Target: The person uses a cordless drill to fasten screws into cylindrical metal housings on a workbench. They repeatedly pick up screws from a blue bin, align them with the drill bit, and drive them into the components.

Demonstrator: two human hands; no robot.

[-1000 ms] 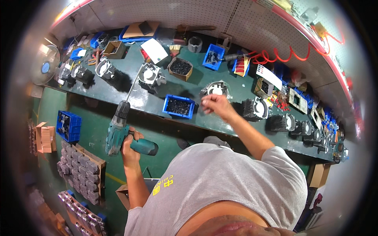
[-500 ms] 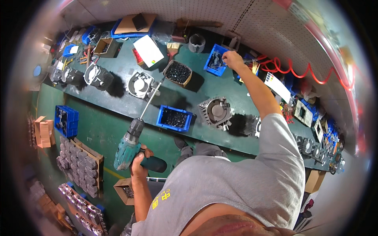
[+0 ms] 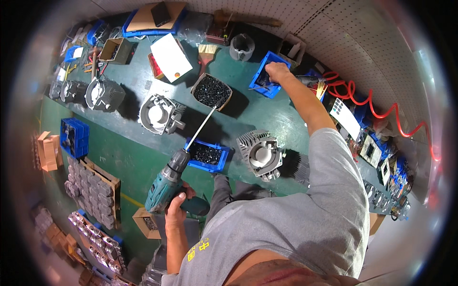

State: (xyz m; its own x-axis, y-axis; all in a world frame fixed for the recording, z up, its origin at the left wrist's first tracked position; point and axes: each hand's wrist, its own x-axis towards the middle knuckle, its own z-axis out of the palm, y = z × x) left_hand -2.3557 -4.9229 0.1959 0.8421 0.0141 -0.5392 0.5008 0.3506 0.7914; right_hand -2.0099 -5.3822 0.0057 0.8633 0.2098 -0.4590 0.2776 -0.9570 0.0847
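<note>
Head view: the left hand (image 3: 177, 205) is wrapped around the grip of a teal drill (image 3: 162, 189), held just off the near edge of the desk (image 3: 293, 117), its long bit (image 3: 200, 127) angled up toward the cardboard box (image 3: 229, 99) of dark screws! And the right hand (image 3: 277, 71) is over at the far blue bin (image 3: 259, 71), fingertips hidden, so can't tell if they're gripping anything. A finned casting (image 3: 249, 145) sits nearer the body.
</note>
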